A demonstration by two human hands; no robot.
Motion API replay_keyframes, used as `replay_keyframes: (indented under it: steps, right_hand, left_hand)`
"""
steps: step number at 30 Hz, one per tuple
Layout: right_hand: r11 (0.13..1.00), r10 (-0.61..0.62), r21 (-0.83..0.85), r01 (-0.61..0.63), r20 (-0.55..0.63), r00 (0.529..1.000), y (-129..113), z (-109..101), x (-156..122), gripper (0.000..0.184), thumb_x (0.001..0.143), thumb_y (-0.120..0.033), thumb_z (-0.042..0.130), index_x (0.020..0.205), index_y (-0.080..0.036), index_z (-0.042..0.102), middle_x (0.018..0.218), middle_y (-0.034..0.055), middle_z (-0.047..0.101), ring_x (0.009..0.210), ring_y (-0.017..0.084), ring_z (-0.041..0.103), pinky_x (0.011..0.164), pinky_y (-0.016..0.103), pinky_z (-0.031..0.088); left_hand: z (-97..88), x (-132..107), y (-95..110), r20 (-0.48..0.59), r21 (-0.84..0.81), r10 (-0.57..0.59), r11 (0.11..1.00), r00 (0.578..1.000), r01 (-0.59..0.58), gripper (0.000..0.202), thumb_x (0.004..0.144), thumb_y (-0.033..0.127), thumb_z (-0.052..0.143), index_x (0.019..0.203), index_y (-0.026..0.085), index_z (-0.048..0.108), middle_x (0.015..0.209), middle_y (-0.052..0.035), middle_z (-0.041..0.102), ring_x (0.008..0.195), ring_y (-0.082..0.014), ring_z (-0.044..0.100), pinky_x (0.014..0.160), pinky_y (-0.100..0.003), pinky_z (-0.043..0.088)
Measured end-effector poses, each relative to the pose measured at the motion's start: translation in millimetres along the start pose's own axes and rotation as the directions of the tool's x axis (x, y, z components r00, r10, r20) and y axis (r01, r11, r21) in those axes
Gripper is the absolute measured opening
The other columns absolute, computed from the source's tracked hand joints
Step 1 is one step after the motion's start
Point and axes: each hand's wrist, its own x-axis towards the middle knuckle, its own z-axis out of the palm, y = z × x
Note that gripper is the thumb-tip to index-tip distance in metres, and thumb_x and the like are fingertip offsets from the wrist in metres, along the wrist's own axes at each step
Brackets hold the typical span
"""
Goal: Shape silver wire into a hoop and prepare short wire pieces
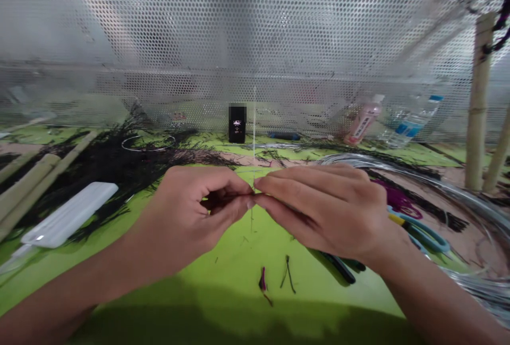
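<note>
A thin pale wire (254,138) stands upright at the middle of the view, passing between the fingertips of both hands. My left hand (191,207) is closed in a pinch on it, thumb against curled fingers. From the other side my right hand (326,207) pinches at the same spot, its fingers pressed together over the thumb. Something small and dark shows where the fingertips meet, too tiny to make out. Below them on the green surface (223,292) lie a small purple and black scrap (263,281) and a dark forked snippet (287,273).
Pliers with dark handles (338,268) lie partly under my right hand, near blue-handled scissors (428,233) and a coil of silver wire (438,170). Black twiggy strands (103,159) and a white power bank (71,215) are at left. Bottles (364,119) and a phone (237,124) stand behind.
</note>
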Motion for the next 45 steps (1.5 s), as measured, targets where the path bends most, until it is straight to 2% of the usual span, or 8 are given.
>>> replay_keyframes:
  steps: [11,15,22,26,29,34,37,45]
  right_hand:
    - [0.989,-0.131,-0.067,0.129,-0.021,0.991,2.2,-0.5,-5.5,0.022,0.096,-0.012,0.07,0.117,-0.018,0.073,0.119,0.0045,0.08,0.09,0.02,0.078,0.077,0.034,0.066]
    - [0.991,-0.119,-0.056,0.119,-0.004,0.993,1.7,-1.7,-5.5,0.023,0.095,-0.01,0.071,0.117,-0.014,0.073,0.112,0.0054,0.082,0.086,0.018,0.077,0.076,0.033,0.064]
    - [0.995,0.079,0.056,-0.088,0.147,0.986,-4.5,-6.4,1.5,0.019,0.102,-0.017,0.06,0.092,-0.018,0.076,0.082,0.0013,0.078,0.064,0.014,0.068,0.06,0.032,0.05]
    - [0.902,0.268,0.223,-0.369,0.381,0.885,-3.3,-11.0,7.4,0.023,0.103,-0.019,0.056,0.09,-0.018,0.074,0.067,-0.0026,0.067,0.057,0.011,0.055,0.055,0.03,0.038]
    - [0.816,0.252,0.343,-0.464,0.511,0.822,0.8,-12.2,9.7,0.02,0.102,-0.018,0.056,0.088,-0.019,0.071,0.067,-0.0048,0.064,0.057,0.009,0.052,0.053,0.027,0.037]
    - [0.977,0.054,0.187,-0.105,0.262,0.964,4.5,-2.1,2.7,0.017,0.101,-0.008,0.054,0.104,-0.013,0.069,0.099,0.0077,0.076,0.088,0.019,0.072,0.071,0.031,0.055]
    - [0.997,-0.066,0.043,0.062,0.088,0.994,4.8,5.9,-3.3,0.012,0.102,-0.013,0.06,0.099,-0.016,0.071,0.094,0.0055,0.079,0.083,0.019,0.076,0.074,0.032,0.062]
    - [0.993,-0.103,0.058,0.104,-0.006,0.995,6.1,8.0,-7.9,0.007,0.098,-0.014,0.072,0.105,-0.014,0.071,0.098,0.0048,0.082,0.084,0.015,0.078,0.079,0.028,0.063]
  left_hand:
    - [-2.3,-4.2,4.7,-0.06,0.097,0.08,0.993,0.995,-0.074,0.015,0.086,0.015,0.069,0.075,0.023,0.064,0.058,0.0098,0.056,0.049,-0.007,0.043,0.047,-0.022,0.033]
    - [0.5,-5.8,3.2,-0.11,0.137,0.15,0.981,0.983,-0.134,0.017,0.089,0.016,0.069,0.076,0.023,0.061,0.059,0.0095,0.056,0.049,-0.0071,0.044,0.048,-0.024,0.034]
    - [7.1,-10.3,0.6,-0.118,0.253,0.279,0.937,0.953,-0.243,0.015,0.096,0.016,0.064,0.084,0.024,0.06,0.064,0.0077,0.061,0.053,-0.0085,0.053,0.052,-0.026,0.038]
    - [8.3,-10.1,0.0,-0.081,0.375,0.337,0.882,0.938,-0.284,0.014,0.099,0.014,0.06,0.088,0.023,0.061,0.069,0.0058,0.063,0.055,-0.0088,0.054,0.054,-0.026,0.038]
    - [6.2,-7.8,1.0,-0.013,0.311,0.314,0.904,0.949,-0.294,0.013,0.098,0.013,0.059,0.088,0.021,0.064,0.069,0.0056,0.063,0.054,-0.0083,0.053,0.053,-0.025,0.037]
    - [-2.8,-2.6,2.5,0.036,0.091,0.104,0.99,0.994,-0.107,0.016,0.093,0.017,0.062,0.077,0.02,0.064,0.056,0.0078,0.052,0.048,-0.0074,0.042,0.046,-0.023,0.029]
    - [-7.4,-0.3,1.0,0.086,0.001,0.003,1.0,0.996,-0.003,0.018,0.094,0.019,0.061,0.077,0.02,0.067,0.056,0.0072,0.051,0.049,-0.0076,0.042,0.044,-0.021,0.029]
    - [-6.0,-0.3,-0.8,0.103,-0.066,-0.092,0.993,0.99,0.099,0.017,0.094,0.023,0.064,0.079,0.021,0.073,0.056,0.0073,0.055,0.05,-0.0073,0.043,0.043,-0.019,0.032]
